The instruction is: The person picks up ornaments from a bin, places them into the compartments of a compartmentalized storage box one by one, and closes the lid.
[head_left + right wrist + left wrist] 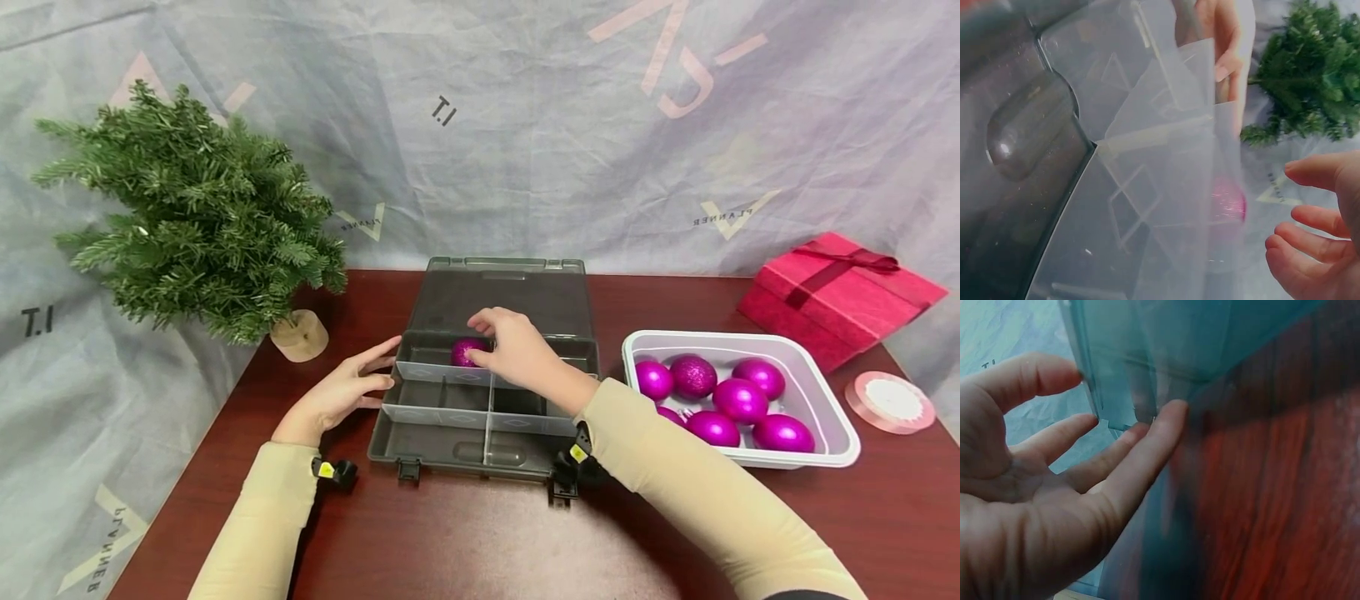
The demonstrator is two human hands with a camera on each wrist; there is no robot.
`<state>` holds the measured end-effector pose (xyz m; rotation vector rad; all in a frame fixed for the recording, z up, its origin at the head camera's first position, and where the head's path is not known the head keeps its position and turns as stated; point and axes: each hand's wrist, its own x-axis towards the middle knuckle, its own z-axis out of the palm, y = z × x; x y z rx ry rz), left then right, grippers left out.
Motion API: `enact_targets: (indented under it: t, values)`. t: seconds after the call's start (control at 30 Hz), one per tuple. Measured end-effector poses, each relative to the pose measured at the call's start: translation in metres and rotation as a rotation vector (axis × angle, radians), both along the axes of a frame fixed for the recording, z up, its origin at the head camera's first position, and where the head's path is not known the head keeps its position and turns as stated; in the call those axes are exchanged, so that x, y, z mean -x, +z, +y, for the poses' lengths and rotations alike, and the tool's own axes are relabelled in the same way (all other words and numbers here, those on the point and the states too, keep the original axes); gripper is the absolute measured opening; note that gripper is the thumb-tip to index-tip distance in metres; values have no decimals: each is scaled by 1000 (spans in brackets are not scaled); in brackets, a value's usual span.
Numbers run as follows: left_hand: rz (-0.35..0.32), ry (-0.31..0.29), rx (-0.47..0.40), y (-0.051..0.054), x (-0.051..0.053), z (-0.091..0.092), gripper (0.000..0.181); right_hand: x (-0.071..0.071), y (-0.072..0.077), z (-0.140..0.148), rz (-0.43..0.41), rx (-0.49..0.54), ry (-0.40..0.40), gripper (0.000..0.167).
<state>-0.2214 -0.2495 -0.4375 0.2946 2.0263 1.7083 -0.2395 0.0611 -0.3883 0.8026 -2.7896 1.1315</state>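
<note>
A dark see-through organizer box [427, 442] with clear dividers stands in the middle of the table, its lid [502, 302] laid back. One glittery magenta ball ornament [463, 352] sits in the back-left compartment. Above that compartment is my right hand [521, 346], thumb and fingers spread. The right wrist view shows this hand [1316, 234] apart from the ball, which appears blurred behind a divider [1135, 206]. My left hand [337, 398] rests its fairly straight fingertips against the box's left side; the left wrist view shows the same fingers [1147, 456] at its wall.
On the right, a white tub [840, 433] holds several magenta balls [740, 401]. Beyond it are a red gift box [832, 292] and a pink ribbon roll [862, 404]. A small artificial fir tree [202, 217] with a wooden base [300, 337] stands at the left.
</note>
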Motion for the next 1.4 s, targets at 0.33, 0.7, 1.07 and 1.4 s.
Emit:
enact_targets:
  t: [0.33, 0.7, 1.07, 1.4]
  values:
    - [-3, -22, -11, -3, 2, 2, 71, -32, 25, 37, 67, 73, -5, 36]
    - [-17, -9, -12, -1, -2, -3, 73, -56, 50, 95, 50, 128, -8, 37]
    - [-18, -11, -12, -3, 0, -4, 72, -64, 43, 168, 15, 120, -81, 37]
    - [-23, -14, -4, -1, 1, -2, 72, -63, 20, 221, -43, -46, -106, 44]
